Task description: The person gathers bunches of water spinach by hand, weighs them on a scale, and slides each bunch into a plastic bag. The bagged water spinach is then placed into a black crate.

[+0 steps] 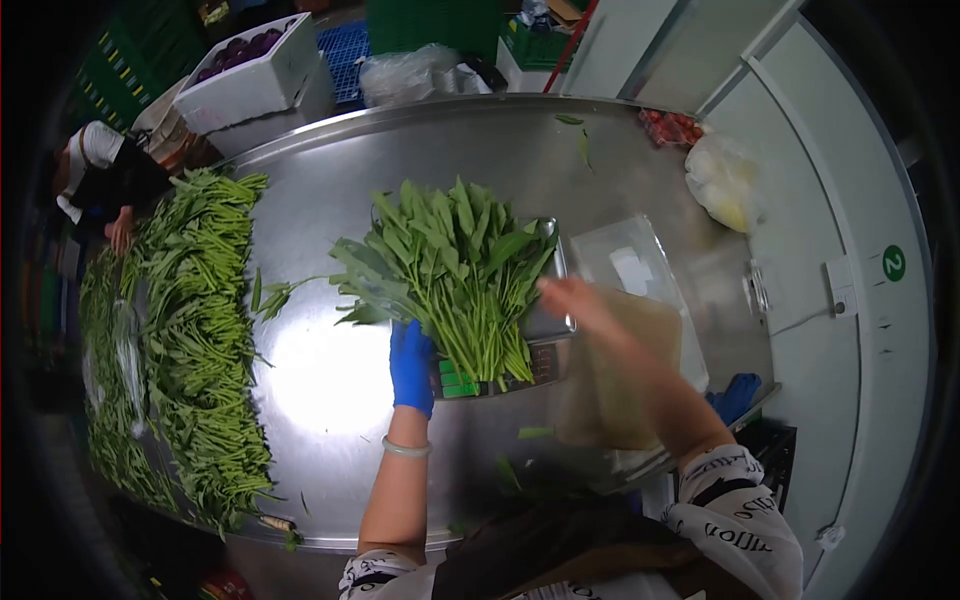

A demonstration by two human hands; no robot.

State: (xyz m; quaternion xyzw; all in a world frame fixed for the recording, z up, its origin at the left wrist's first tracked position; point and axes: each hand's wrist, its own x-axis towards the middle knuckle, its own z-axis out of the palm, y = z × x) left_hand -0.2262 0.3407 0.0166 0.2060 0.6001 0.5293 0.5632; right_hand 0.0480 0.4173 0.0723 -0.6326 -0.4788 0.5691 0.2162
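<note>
A large bunch of water spinach (470,270) lies on a digital scale (545,365) with a metal tray (560,240), its stems towards me. The bunch covers most of both. My left hand (410,368), in a blue glove, is at the lower left of the bunch, its fingers stretched out against the leaves. Some fingertips are partly hidden by the greens. Beside the tray's right side is my bare right hand (572,300), smeared by motion, so its fingers cannot be made out.
More water spinach (205,340) is heaped along the left of the steel table (320,220), where a co-worker's hand (122,232) rests. To the right are plastic sheets (630,370), a blue glove (738,395), a plastic bag (722,180) and packed red produce (670,127). Behind stands a foam box (250,90).
</note>
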